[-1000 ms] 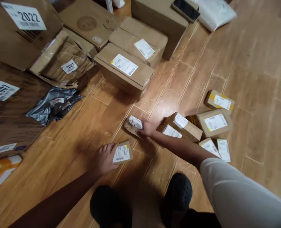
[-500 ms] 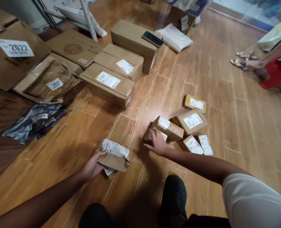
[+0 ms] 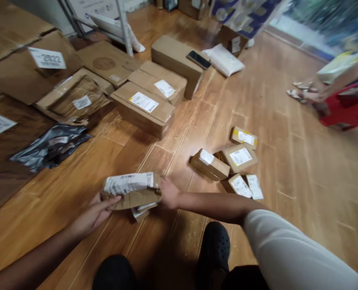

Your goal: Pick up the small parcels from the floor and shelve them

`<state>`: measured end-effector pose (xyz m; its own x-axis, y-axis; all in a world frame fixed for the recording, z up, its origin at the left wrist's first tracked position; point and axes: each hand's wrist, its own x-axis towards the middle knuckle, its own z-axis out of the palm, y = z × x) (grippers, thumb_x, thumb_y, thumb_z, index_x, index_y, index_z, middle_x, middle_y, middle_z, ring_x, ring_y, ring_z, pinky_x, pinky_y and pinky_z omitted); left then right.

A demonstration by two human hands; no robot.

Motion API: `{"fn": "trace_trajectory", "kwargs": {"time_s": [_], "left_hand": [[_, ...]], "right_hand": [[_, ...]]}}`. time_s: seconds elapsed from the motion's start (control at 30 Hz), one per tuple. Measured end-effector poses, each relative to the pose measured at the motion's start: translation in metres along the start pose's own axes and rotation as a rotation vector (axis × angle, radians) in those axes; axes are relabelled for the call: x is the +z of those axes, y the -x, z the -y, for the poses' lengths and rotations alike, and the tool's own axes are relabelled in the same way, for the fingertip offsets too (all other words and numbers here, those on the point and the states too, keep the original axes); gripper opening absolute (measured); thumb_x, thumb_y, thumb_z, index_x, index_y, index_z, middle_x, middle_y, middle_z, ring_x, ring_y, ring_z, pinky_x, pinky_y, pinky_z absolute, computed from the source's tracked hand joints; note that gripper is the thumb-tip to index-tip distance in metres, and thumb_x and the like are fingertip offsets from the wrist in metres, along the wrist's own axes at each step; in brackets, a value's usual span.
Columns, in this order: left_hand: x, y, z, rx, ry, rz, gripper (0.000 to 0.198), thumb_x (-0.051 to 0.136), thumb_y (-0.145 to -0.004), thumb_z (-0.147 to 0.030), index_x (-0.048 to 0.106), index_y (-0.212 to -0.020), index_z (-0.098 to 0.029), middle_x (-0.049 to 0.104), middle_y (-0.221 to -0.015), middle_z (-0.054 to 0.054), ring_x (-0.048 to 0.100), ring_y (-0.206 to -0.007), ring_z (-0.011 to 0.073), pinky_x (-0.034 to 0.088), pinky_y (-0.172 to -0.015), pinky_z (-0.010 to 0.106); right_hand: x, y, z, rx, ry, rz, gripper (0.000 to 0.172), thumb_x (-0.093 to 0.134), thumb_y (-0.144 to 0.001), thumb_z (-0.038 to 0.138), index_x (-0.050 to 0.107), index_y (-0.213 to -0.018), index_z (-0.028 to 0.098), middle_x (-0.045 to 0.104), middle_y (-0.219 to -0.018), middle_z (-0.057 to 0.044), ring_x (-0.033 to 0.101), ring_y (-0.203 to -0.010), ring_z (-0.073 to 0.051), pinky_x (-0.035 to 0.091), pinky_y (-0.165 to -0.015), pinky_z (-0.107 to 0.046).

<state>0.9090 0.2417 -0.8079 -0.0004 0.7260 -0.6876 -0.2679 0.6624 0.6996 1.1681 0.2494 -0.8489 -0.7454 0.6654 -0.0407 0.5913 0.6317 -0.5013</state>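
Between my two hands, low over the wooden floor [image 3: 302,169], is a small stack of brown parcels [image 3: 133,195] with white labels on top. My left hand [image 3: 91,215] supports the stack's left end, fingers closed round it. My right hand [image 3: 167,194] presses against its right end. To the right lies a cluster of several small labelled cardboard boxes [image 3: 227,165], a little beyond my right hand.
Larger cardboard boxes [image 3: 142,106] are stacked ahead, one with a dark phone [image 3: 198,59] on top. A grey plastic mailer [image 3: 50,147] and flattened cartons lie at left. Another person's sandalled feet [image 3: 302,92] and a red stool stand at far right. My black shoes are below.
My right hand left the small boxes at right and came to the stack's right end. The stack in my left hand rose slightly. The camera tilted up and to the right.
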Motion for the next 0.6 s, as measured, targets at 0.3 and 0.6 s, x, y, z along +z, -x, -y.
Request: {"fn": "trace_trajectory", "kwargs": {"time_s": [0.3,0.6], "left_hand": [[-0.003,0.0,0.041,0.237,-0.491,0.045,0.063,0.088,-0.053,-0.046,0.057,-0.104,-0.027,0.071,-0.103,0.001,0.064,-0.102,0.0265,0.055,-0.09,0.031],[0.005,-0.016,0.021,0.045,0.026,-0.07,0.037,0.076,-0.074,-0.037,0.065,-0.108,-0.027,0.069,-0.119,0.001,0.054,-0.125,0.0241,0.052,-0.099,0.035]], "right_hand": [[-0.018,0.218,-0.102,0.92,0.136,-0.219,0.081,0.078,-0.067,0.04,0.043,-0.133,0.009,0.045,-0.137,-0.023,0.039,-0.13,-0.037,0.034,-0.109,-0.049],[-0.03,0.286,-0.116,1.383,-0.129,-0.11,0.092,0.083,-0.055,0.038,0.041,-0.13,0.007,0.053,-0.121,-0.026,0.053,-0.114,-0.042,0.043,-0.094,-0.049]]}}
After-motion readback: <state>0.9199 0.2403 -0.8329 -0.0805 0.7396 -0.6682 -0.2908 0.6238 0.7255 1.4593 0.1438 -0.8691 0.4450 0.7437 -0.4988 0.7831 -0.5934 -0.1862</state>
